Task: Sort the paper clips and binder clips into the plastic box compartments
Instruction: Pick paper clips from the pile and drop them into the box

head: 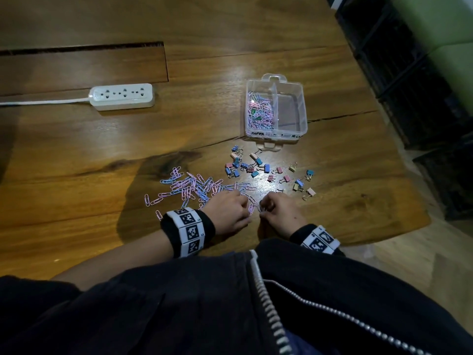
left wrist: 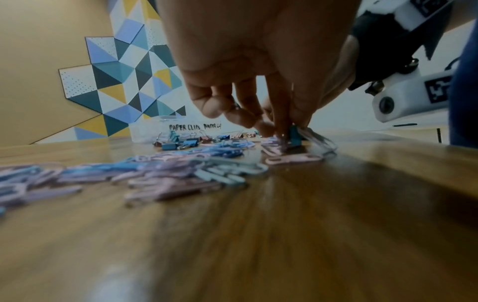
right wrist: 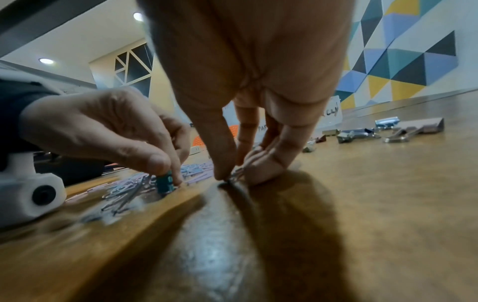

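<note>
Left of the plastic box (head: 276, 131), whose left compartment alone holds clips, the loose paper clips (head: 190, 187) lie spread on the desk (head: 76, 155); nearer the box sit the binder clips (head: 256, 165). The left hand (head: 230, 208) pinches a small teal binder clip (right wrist: 165, 182) with curled fingers, best lifted straight up so no wire snags. The right hand (head: 280, 213) presses thumb and fingertips on something tiny I cannot identify.

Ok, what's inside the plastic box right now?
The plastic box holds a heap of pastel paper clips in its left compartment. The right compartment looks empty. Anything beneath the heap is hidden.
</note>
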Tool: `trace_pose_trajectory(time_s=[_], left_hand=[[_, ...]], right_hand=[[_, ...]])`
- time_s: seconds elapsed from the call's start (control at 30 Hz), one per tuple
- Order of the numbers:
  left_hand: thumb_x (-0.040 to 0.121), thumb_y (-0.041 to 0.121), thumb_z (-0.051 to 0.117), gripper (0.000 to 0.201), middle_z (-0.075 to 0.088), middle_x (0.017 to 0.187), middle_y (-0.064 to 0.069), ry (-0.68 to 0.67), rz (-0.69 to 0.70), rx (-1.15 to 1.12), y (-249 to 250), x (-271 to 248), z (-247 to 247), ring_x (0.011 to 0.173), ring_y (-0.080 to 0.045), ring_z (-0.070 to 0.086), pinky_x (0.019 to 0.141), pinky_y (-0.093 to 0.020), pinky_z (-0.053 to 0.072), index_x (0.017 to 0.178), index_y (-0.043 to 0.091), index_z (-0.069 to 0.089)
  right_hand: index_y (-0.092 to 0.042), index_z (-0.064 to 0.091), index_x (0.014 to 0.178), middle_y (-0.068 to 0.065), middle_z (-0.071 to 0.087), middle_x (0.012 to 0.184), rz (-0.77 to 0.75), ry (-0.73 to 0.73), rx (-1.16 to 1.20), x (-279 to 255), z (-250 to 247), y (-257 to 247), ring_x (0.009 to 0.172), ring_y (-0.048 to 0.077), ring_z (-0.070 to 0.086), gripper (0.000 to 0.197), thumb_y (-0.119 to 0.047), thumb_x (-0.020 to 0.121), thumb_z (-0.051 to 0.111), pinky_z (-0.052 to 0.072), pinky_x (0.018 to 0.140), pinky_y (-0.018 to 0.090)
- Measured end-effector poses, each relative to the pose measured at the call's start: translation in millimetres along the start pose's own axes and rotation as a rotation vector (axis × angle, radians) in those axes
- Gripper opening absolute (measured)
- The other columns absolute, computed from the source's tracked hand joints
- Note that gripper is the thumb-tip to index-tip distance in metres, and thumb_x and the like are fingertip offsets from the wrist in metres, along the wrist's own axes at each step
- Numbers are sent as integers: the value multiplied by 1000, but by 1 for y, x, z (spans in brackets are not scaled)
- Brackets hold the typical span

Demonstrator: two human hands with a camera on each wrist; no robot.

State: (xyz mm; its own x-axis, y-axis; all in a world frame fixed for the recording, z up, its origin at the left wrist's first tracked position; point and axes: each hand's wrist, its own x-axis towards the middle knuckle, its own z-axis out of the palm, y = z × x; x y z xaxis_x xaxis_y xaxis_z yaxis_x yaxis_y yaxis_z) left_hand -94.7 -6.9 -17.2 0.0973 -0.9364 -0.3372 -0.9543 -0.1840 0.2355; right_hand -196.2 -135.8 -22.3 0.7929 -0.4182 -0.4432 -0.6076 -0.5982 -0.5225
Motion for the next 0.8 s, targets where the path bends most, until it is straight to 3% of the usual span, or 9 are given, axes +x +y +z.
trace_pose_trajectory(time_s=[0.07, 0.17, 0.27, 0.37, 0.43, 0.5, 0.63, 0.8], left_hand=[[96, 41, 32, 43, 53, 112, -5, 28, -13, -50, -3, -1, 1, 104, -18, 47, 88, -32, 44, 107, 13, 63], [94, 37, 42, 36, 57, 107, -4, 137, -130, -296, -9, -3, -2, 94, -14, 52, 79, -28, 46, 100, 12, 68], [93, 29, 47, 32, 62, 98, -6, 153, -282, -613, -19, 0, -15, 79, -11, 51, 75, -25, 45, 99, 4, 67], [94, 23, 46, 25, 59, 77, 1, 129, -409, -951, -30, 8, -27, 58, -5, 52, 54, -15, 46, 91, 6, 63], [95, 21, 45, 19, 60, 74, 0, 100, -476, -1189, -37, 13, -33, 44, -1, 53, 40, -12, 44, 83, 13, 57], [94, 19, 46, 17, 63, 77, -7, 61, -484, -1326, -45, 17, -37, 39, -1, 55, 38, -16, 47, 84, 10, 55], [91, 16, 51, 11, 66, 70, -6, 53, -459, -1440, -50, 19, -41, 44, -5, 60, 45, -19, 50, 84, 11, 57], [89, 7, 53, 9, 65, 52, -2, 82, -439, -1561, -43, 13, -45, 43, -6, 61, 44, -15, 52, 81, 7, 55]], right_hand=[[-14, 58, 89, -1, 49, 92, -47, -15, 10, 0, 0, -1, 82, 11, 46, 12, -8, 80, 62, 42, 75, 24], [-19, 54, 89, -2, 48, 94, -71, -24, 49, -2, -1, 0, 82, 9, 46, 19, -7, 78, 64, 39, 74, 21], [-16, 54, 99, -1, 46, 104, -11, 48, 100, -2, -3, 2, 94, 10, 45, 28, -12, 75, 68, 44, 88, 24], [-17, 50, 118, 1, 45, 122, -23, 11, 73, 1, -1, -1, 111, 15, 42, 50, -16, 73, 71, 38, 102, 33], [-16, 46, 125, 2, 43, 129, -55, -21, 89, 6, 0, -7, 120, 19, 39, 57, -15, 73, 70, 35, 106, 39], [-16, 45, 127, 3, 44, 130, -50, -32, 180, 9, -2, -13, 121, 20, 41, 60, -12, 73, 70, 35, 105, 38], [-14, 50, 120, -2, 50, 115, -33, -26, 484, 9, -9, -19, 105, 13, 49, 50, -8, 74, 69, 42, 92, 27], [-6, 58, 89, 0, 57, 77, -104, 35, 699, 10, -9, -25, 70, 10, 56, 14, -10, 78, 67, 50, 66, 20]])
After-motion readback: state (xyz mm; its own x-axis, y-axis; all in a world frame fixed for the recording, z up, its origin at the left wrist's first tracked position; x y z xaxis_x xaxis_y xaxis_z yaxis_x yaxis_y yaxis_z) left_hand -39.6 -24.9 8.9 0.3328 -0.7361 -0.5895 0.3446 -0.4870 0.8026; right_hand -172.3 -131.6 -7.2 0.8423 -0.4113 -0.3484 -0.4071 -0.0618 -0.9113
